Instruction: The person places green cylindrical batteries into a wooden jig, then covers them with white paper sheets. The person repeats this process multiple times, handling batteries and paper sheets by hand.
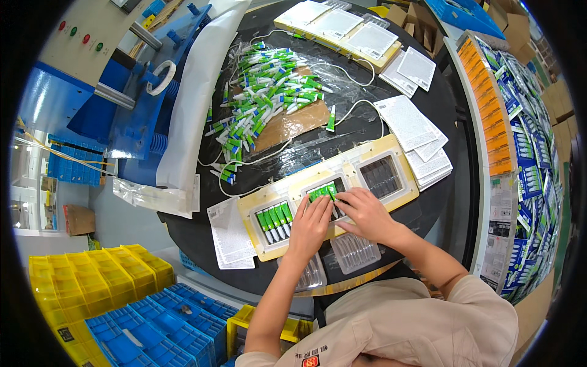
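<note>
A cream-yellow frame (249,215) with three windows lies across the near side of the round black table. Its left window holds a row of small green-and-white tubes (275,221). More green tubes (324,191) lie in the middle window, partly hidden by my fingers. My left hand (310,225) is closed over these tubes, fingers bent down and close together. Beside it, my right hand (369,215) has its fingertips and thumb curled about the right end of the row, on a tube mostly covered by them. The right window holds a clear blister tray (382,177) without tubes.
A heap of tubes (263,92) lies on cardboard (293,127) farther back. Printed cards (403,122) are stacked at the right, more cards (229,235) at the left. A clear blister tray (354,252) sits near my body. Another loaded frame (336,38) stands at the back. White cord (275,153) crosses the table.
</note>
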Action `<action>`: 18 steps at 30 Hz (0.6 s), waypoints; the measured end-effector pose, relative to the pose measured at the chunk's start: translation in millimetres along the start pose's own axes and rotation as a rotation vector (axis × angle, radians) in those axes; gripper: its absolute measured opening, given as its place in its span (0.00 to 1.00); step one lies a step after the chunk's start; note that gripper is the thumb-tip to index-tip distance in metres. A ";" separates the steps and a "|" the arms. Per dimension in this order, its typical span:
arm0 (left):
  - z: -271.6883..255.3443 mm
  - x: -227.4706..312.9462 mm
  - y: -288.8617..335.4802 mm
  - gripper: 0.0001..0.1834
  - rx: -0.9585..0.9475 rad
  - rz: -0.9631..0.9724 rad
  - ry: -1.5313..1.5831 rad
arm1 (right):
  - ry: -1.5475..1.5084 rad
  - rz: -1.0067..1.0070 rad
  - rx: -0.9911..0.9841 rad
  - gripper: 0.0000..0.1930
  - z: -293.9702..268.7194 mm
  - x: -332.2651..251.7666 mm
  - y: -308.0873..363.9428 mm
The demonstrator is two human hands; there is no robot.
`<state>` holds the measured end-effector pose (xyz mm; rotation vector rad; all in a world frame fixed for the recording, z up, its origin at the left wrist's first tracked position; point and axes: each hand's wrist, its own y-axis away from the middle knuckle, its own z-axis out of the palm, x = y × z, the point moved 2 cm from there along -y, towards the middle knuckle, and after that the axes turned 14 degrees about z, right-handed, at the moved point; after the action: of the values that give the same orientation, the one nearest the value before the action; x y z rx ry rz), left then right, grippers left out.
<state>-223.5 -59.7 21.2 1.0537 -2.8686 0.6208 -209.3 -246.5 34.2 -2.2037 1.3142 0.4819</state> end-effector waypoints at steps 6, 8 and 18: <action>-2.2 14.4 2.9 0.25 0.016 -0.018 0.056 | -0.022 0.134 0.292 0.12 -22.8 58.5 -92.6; -2.8 21.2 1.8 0.27 0.001 -0.023 0.073 | 0.275 0.120 0.258 0.19 -14.2 93.4 -142.7; -14.7 29.6 22.8 0.31 0.008 -0.239 0.124 | 0.115 0.197 0.121 0.06 -48.7 100.6 -114.3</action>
<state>-262.3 -56.7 31.2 1.2839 -2.5848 0.6553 -59.7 -301.3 47.3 -2.0396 1.5883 0.3418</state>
